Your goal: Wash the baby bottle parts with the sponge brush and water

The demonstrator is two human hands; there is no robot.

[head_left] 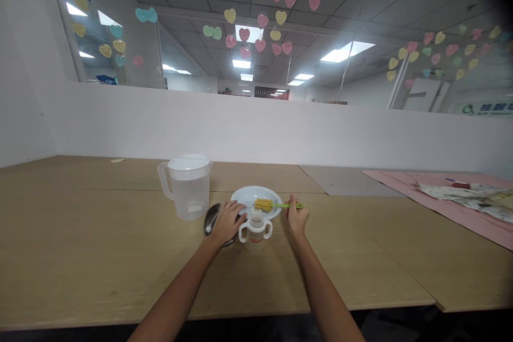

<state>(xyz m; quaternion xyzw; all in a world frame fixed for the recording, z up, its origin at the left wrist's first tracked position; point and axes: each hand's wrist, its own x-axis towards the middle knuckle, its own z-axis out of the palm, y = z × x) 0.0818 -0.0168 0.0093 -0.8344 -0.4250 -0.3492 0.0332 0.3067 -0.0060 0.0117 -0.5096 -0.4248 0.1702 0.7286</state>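
My right hand (pixel 297 218) is closed around the green handle (pixel 285 205) of a sponge brush. Its yellow sponge head (pixel 263 204) is over a white plate (pixel 249 192). Fingers stretched forward, my left hand (pixel 229 221) lies across the edge of a dark metal bowl (pixel 207 218), its fingertips by the plate's left rim. A white straw end (pixel 209 228) shows in the bowl; the rest is covered by the hand. Between my hands stands a clear baby bottle (pixel 255 237) with two white handles and red print. A small white part (pixel 255 211) sits just behind its open neck.
A translucent lidded pitcher (pixel 188 195) with water stands left of the bowl. At the far right, a pink cloth (pixel 395 181) carries crumpled fabric (pixel 460 192) and a pen. A white wall (pixel 256 133) with windows above it bounds the table's back.
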